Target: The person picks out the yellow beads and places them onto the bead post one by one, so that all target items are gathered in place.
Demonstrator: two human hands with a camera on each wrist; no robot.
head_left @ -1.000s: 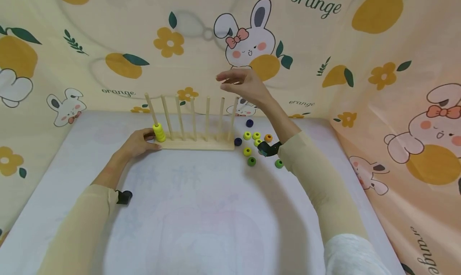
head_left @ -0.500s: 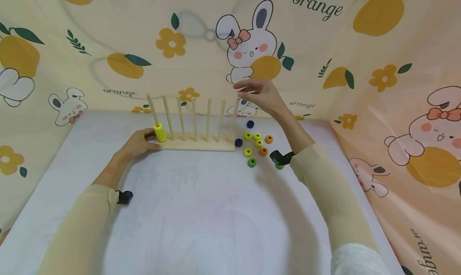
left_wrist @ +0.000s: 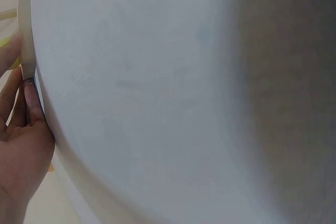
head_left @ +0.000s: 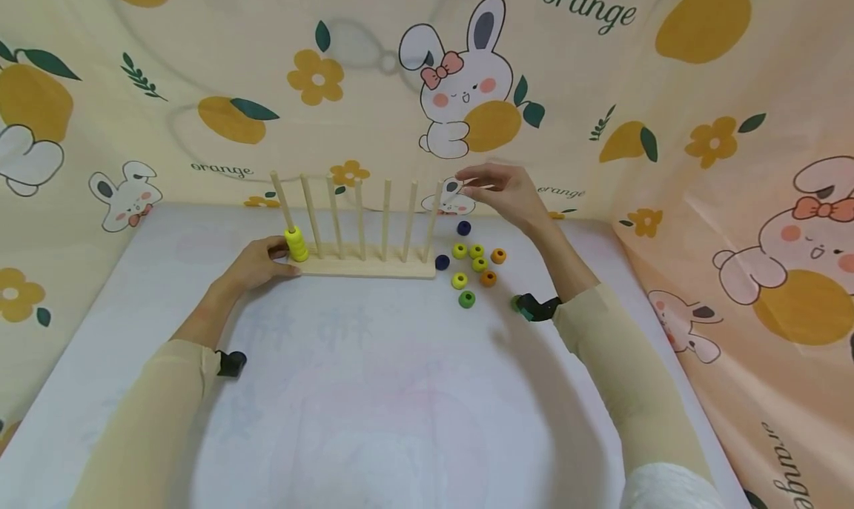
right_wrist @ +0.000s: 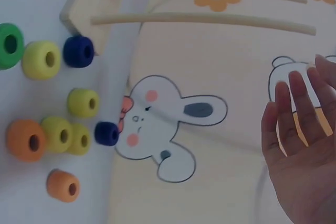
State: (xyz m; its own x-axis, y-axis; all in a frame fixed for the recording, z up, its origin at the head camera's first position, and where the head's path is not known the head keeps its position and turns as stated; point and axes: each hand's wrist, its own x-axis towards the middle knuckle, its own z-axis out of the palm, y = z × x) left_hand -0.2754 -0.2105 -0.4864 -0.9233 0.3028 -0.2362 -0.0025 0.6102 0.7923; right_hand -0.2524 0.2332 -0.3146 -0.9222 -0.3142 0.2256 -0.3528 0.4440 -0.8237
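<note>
Now, left hand: the bare left hand [head_left: 256, 263] pinches the left end of a long, pale wooden rack [head_left: 367, 270], its thumb at the front corner; in the left wrist view, digits close in on that edge.
Right hand: over on the other side, the bare right hand [head_left: 508, 194] hangs in the air with its fingers loosely extended and thumb apart, palm bare in the right wrist view, just to the right of the last peg's top.
Rack: it sits toward the back of the white table [head_left: 373, 390], its seven slim round wooden pegs [head_left: 360, 220] standing in a row along the base.
First peg: and look, a short stack of bright yellow, rounded beads [head_left: 296, 245] is threaded low on the leftmost one, right beside the left fingers.
Loose beads: a scatter to the right of the rack, with two dark blue beads [head_left: 463, 228], four loose yellow beads [head_left: 459, 280], two orange beads [head_left: 498, 255] and two green beads [head_left: 466, 298]; one blue lies just beside the base's end.
Wrists: beige sleeves [head_left: 620, 376] on both arms, a small black device [head_left: 231, 364] at each cuff, the right one partly covering a green bead.
Backdrop: cream-and-peach printed cloth [head_left: 567, 87], all rabbits, oranges and flowers.
</note>
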